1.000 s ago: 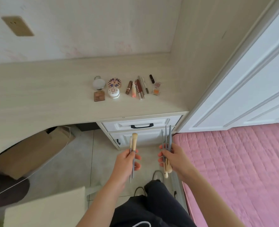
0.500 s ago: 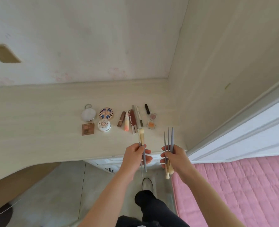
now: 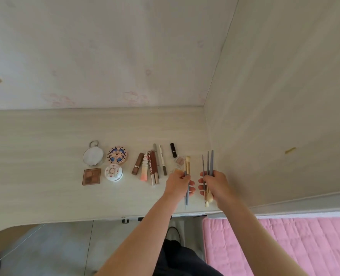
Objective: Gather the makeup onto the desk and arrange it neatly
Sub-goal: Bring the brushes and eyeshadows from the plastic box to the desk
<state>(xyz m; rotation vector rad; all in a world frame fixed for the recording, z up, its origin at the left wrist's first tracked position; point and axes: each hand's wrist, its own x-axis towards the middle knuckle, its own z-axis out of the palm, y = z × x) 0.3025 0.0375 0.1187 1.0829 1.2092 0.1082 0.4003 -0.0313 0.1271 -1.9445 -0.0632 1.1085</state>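
Note:
Makeup lies in a row on the pale wooden desk (image 3: 45, 136): a round mirror (image 3: 93, 155), a patterned compact (image 3: 117, 155), a brown eyeshadow palette (image 3: 91, 176), a white round pot (image 3: 113, 172), several lipsticks and pencils (image 3: 152, 166) and a dark lipstick (image 3: 173, 150). My left hand (image 3: 178, 184) grips two makeup brushes (image 3: 187, 166), bristles pointing away from me, just right of the pencils. My right hand (image 3: 215, 186) grips several grey-handled brushes (image 3: 209, 162), handles pointing away, bristles toward me. Both hands hover over the desk's right end.
A wood-grain side panel (image 3: 274, 116) closes the desk on the right and a papered wall (image 3: 105, 56) stands behind. A pink quilted bed (image 3: 284, 246) lies at lower right. Drawer handles (image 3: 125, 220) peek from under the desk edge. Grey floor (image 3: 55, 250) shows below.
I have stepped closer to the desk. Both hands, still holding their brushes, moved forward from beyond the front edge to over the desktop beside the row of makeup.

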